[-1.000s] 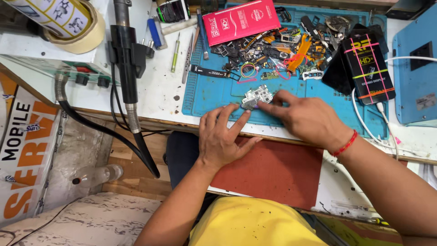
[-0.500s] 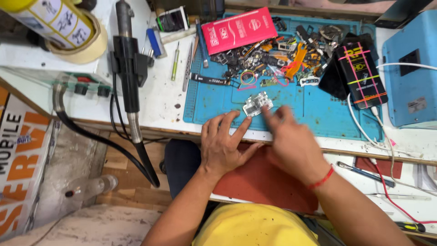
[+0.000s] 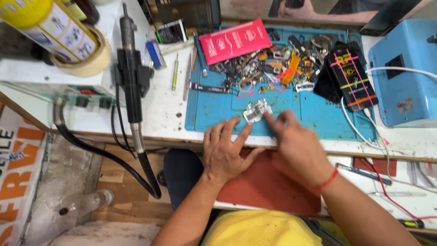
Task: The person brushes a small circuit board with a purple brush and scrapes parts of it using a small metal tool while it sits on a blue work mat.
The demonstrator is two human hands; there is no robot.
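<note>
Right hand point(image 3: 298, 146) has slid down-left off the blue mat point(image 3: 214, 109) edge (motion-blurred), left hand point(image 3: 225, 152) flat, fingers spread, index tip touching the small silver metal part point(image 3: 256, 111) mid-mat, right forefinger beside it, neither hand gripping.

A flat red rectangular packet point(image 3: 235, 40) lies tilted at the blue mat's far edge, and a black packet point(image 3: 353, 75) with pink and yellow stripes lies right of the parts pile. A yellow can point(image 3: 48, 23) with a white label stands far left (inside a tape roll), an orange-and-white sign point(image 3: 16, 177) hangs below the bench's left end, and what may be a small black-and-white box point(image 3: 170, 32) sits beyond the mat.
</note>
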